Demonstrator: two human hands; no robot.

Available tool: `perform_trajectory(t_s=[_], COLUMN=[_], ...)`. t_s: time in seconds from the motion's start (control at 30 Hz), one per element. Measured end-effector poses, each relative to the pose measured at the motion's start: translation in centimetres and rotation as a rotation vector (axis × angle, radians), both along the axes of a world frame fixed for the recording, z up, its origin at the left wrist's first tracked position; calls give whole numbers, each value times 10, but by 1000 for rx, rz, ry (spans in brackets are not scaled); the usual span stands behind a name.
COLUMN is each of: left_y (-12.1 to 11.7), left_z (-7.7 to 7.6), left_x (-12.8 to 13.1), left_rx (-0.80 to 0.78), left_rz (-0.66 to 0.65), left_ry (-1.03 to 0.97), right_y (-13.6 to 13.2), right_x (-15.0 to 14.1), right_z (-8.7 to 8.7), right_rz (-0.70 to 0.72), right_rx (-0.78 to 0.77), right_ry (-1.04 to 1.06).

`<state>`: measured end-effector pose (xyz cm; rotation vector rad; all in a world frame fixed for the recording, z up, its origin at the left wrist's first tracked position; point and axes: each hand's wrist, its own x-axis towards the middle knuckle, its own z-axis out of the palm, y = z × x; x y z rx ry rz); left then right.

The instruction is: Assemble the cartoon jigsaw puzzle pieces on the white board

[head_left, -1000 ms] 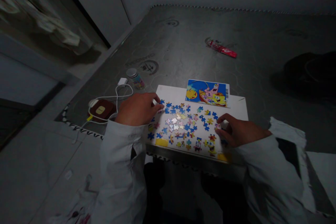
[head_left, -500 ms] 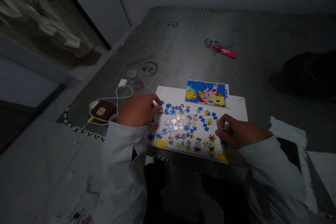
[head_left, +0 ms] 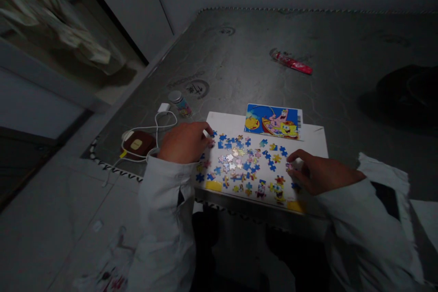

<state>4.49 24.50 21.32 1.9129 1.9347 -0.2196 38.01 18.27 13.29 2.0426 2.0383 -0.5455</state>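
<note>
Many small jigsaw puzzle pieces, mostly blue, yellow and pink, lie loose over a white board. My left hand is at the board's left edge, thumb and forefinger curled around a small pinkish puzzle piece at their tips. At the board's right side my right hand pinches another small puzzle piece between thumb and fingers. Along the back of the board lies a picture card with cartoon figures. Several pieces near the front edge show parts of a yellow face.
A small jar with a metal lid is left of the board. A white cable winds around a brown case. Farther back lies a red packet; a dark object sits at right. Yellow tape patches mark the board's front edge.
The whole view has shifted slightly, so things appear a little farther right. My right hand's piece is tilted differently between the fingers; both hands otherwise keep nearly the same places.
</note>
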Motion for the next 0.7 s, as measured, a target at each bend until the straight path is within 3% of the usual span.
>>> perform_trajectory(t_s=[0.1,0.33,0.5,0.7], left_y=[-1,-1,0,0], left_z=[1,2,-1,-3], left_x=[1,1,-1,-4], left_rx=[-4,-2,6,79], left_rz=[4,8,5,0], left_ry=[-2,-25,6,-32], right_y=[3,-5,-4,-15], right_x=[2,-1,3,4], right_z=[6,15,19,20], right_rz=[16,10,-18,-6], right_rx=[-134,-22,-157,-19], right_ry=[32,26,-26,-31])
